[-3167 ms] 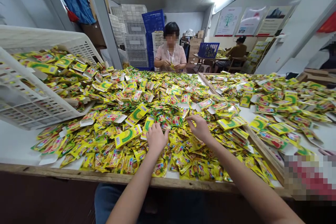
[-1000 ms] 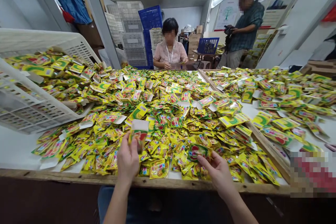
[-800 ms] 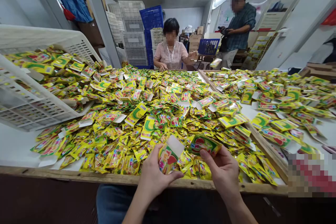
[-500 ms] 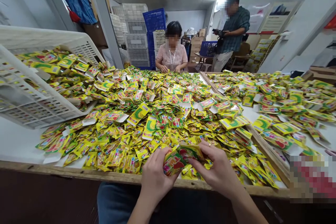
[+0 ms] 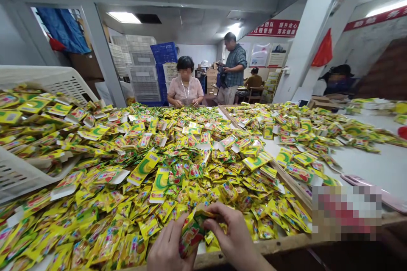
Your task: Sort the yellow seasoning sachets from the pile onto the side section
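Low at the front edge of the table, my left hand point(image 5: 170, 241) is closed around a small yellow and green printed carton point(image 5: 190, 233). Its picture looks like a red fruit. My right hand point(image 5: 231, 232) pinches a small candy sachet point(image 5: 202, 215) at the carton's upper right end. How far the sachet sits inside the carton is hidden by my fingers. Just beyond my hands spreads a deep heap of loose yellow sachets point(image 5: 127, 216). Flat cartons with open white flaps lie on it, among them a yellow carton point(image 5: 160, 184) with a green curved print.
A white plastic crate point(image 5: 23, 175) lies tipped at left, spilling cartons. A wooden divider point(image 5: 291, 182) separates the heap from more cartons point(image 5: 302, 159) at right. A pink phone-like object point(image 5: 375, 190) lies at the right edge. Across the table sits a co-worker point(image 5: 185, 87); another person point(image 5: 234, 67) stands behind.
The view has tilted up and turned right, so my hands appear lower and further left. Both keep hold of the carton and sachet, which look slightly more tilted.
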A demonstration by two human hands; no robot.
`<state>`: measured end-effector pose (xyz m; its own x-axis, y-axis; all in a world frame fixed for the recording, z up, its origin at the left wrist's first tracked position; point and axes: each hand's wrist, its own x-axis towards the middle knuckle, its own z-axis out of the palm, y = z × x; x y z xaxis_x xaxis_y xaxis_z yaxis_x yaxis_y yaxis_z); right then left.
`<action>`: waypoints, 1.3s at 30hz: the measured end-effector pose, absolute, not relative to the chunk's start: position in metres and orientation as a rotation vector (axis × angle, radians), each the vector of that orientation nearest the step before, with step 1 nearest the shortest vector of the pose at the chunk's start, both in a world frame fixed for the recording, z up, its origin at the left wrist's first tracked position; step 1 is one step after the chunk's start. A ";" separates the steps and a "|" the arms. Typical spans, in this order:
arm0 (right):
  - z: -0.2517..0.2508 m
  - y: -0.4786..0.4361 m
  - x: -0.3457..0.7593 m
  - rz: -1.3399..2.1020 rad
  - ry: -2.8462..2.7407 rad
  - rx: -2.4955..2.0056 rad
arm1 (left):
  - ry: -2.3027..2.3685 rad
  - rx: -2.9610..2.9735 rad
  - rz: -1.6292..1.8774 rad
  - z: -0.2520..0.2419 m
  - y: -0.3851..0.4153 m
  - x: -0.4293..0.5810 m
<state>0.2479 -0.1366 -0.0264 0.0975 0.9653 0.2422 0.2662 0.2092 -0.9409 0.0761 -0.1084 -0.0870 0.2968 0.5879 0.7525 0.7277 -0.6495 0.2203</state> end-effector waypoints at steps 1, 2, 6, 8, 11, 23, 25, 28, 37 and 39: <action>-0.032 -0.135 0.245 0.854 -1.322 -1.244 | -1.272 -2.359 -1.298 -0.090 -0.110 0.078; -0.035 -0.134 0.244 0.904 -1.243 -1.216 | -1.314 -2.342 -1.315 -0.092 -0.112 0.079; -0.035 -0.132 0.246 0.898 -1.147 -1.211 | -1.393 -2.348 -1.319 -0.096 -0.114 0.083; -0.027 -0.132 0.249 0.804 -1.292 -1.253 | -1.408 -2.383 -1.293 -0.093 -0.113 0.083; -0.017 -0.134 0.250 0.804 -1.518 -1.262 | -1.398 -2.467 -1.274 -0.082 -0.112 0.082; -0.007 -0.127 0.260 0.107 -1.588 -1.298 | -1.562 -2.446 -1.491 -0.052 -0.119 0.102; -0.007 -0.127 0.264 0.146 -1.639 -1.300 | -1.551 -2.482 -1.489 -0.050 -0.118 0.102; -0.009 -0.128 0.266 0.334 -1.747 -1.302 | -1.565 -2.506 -1.488 -0.047 -0.117 0.102; -0.013 -0.137 0.261 0.530 -1.658 -1.313 | -1.572 -2.596 -1.468 -0.035 -0.118 0.103; -0.009 -0.140 0.262 0.553 -1.720 -1.294 | -1.583 -2.576 -1.451 -0.037 -0.117 0.103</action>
